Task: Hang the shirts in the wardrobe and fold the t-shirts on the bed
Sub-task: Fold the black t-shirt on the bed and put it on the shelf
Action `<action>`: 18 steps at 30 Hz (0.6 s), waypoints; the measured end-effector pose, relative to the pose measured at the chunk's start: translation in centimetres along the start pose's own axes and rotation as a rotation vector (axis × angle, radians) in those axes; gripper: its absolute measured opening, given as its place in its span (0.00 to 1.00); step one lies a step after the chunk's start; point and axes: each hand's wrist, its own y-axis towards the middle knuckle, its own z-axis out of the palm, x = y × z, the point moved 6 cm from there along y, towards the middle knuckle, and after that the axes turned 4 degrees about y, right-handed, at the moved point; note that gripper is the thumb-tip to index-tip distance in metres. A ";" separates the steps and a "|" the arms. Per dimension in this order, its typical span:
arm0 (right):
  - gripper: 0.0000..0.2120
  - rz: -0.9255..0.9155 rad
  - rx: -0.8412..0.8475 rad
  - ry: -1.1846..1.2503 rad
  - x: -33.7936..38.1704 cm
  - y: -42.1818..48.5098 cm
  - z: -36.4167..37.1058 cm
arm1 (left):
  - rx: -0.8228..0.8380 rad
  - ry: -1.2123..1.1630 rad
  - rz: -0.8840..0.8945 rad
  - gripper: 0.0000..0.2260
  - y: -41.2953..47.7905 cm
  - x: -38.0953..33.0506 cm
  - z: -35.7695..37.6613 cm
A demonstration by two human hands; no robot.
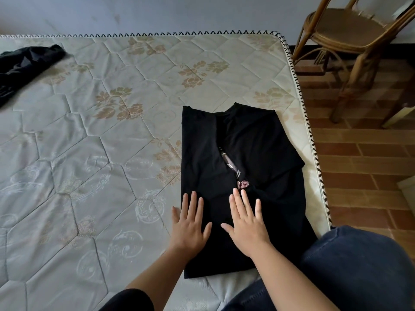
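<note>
A black t-shirt (242,176) lies on the bed (89,153) in the lower right of the frame, close to the mattress's right edge. Both its sides are folded in toward the middle, so it forms a long dark panel with the collar at the top, pointing toward the upper part of the frame. Where the two folded flaps meet, a narrow slit shows a strip of the printed design, pink and pale against the black.

The left hand (189,223) lies flat on the lower left part of the t-shirt, fingers straight and slightly spread, with the thumb and outer edge reaching over the fabric's left border onto the mattress. The right hand (246,223) lies flat just beside it on the lower middle of the shirt, fingers straight and fanned, the fingertips just below the visible print. Neither hand pinches or curls around the cloth; both press on it palm down.

In the upper left of the frame a second dark garment (27,63) sits crumpled on the mattress, well apart from the folded one. A knee in dark denim (359,270) fills the lower right corner, touching the shirt's lower right edge. A rattan chair (350,41) stands on the brick-patterned floor (363,153) in the upper right.
</note>
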 end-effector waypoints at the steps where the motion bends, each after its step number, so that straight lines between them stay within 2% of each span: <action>1: 0.36 -0.046 -0.002 -0.020 0.7 -0.2 0.3 | 0.010 0.008 0.008 0.30 -0.3 -0.2 0.0; 4: 0.35 -0.192 0.050 -0.052 2.0 -0.6 1.5 | 0.020 0.023 0.017 0.31 -0.9 -0.4 0.2; 7: 0.43 -0.185 0.091 -0.050 1.5 -0.8 0.9 | 0.034 0.027 0.027 0.32 -1.8 -0.4 0.4; 9: 0.48 -0.192 0.208 -0.146 0.9 -1.0 0.5 | 0.040 0.025 0.038 0.32 -2.3 -0.6 0.4; 12: 0.53 -0.145 0.302 -0.168 -0.6 -1.6 0.0 | 0.056 0.023 0.057 0.33 -3.0 -0.7 0.2; 18: 0.57 -0.073 0.313 -0.116 -2.2 -2.5 -0.9 | 0.103 0.064 0.061 0.34 -3.4 -0.8 0.2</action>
